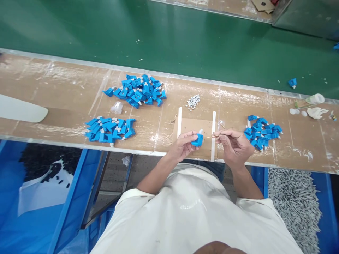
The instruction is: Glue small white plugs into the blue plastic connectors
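My left hand (184, 144) grips a small blue plastic connector (198, 140) with a white cap on top. It hovers over a brown cardboard pad (194, 125) edged by two white strips. My right hand (233, 143) pinches a thin wooden stick (212, 137) whose tip points left at the connector. Both hands are near the bench's front edge.
Piles of blue connectors lie at the back (139, 90), the front left (111, 128) and the right (262, 131). Small white caps (193, 101) sit behind the pad. A clear cup (117, 107), a bottle (311, 100) and a green conveyor belt (169, 38) lie beyond. Blue bins stand below the bench.
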A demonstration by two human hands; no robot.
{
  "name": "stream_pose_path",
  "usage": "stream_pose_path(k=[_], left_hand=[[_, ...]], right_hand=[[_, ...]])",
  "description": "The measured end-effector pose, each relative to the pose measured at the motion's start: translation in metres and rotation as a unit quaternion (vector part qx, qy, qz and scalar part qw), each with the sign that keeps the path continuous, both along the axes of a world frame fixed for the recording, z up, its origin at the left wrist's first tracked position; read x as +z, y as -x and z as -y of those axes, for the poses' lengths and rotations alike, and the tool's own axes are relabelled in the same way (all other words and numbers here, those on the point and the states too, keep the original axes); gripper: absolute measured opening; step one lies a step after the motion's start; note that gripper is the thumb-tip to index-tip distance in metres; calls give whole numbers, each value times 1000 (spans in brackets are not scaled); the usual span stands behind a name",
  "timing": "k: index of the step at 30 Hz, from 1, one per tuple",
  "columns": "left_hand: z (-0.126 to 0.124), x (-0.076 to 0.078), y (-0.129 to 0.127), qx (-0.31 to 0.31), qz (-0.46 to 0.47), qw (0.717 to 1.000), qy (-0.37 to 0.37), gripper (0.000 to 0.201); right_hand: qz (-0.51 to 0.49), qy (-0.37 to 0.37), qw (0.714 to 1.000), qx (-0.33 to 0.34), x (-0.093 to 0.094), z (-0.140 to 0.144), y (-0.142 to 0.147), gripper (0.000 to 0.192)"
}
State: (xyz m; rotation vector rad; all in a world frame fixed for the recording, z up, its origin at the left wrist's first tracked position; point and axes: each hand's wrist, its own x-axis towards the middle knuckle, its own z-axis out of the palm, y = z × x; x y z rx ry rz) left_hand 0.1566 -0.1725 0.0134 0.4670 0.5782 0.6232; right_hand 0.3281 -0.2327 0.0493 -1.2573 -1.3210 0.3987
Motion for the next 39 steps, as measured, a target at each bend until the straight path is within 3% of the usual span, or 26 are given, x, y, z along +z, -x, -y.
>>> stream_pose_path(k=[6, 19, 29, 34, 39], left_hand=[[0, 0, 0, -3, -5, 1000, 11, 38], [0, -2, -1, 2, 2, 1000, 17, 34], [0, -2, -1, 8, 20, 1000, 17, 31], [-1, -3, 1, 0, 20, 999, 25, 27], [-6, -5, 4, 15, 24, 993, 114, 13]], right_hand=[[91, -27, 995, 8, 0, -1, 2, 11], [117, 9, 993, 29, -6, 0, 1, 10], [153, -43, 986, 44, -6, -4, 0, 17], [107, -11, 994, 38, -9, -3, 1, 6], [-37, 5, 999, -35, -7, -3, 5, 5]])
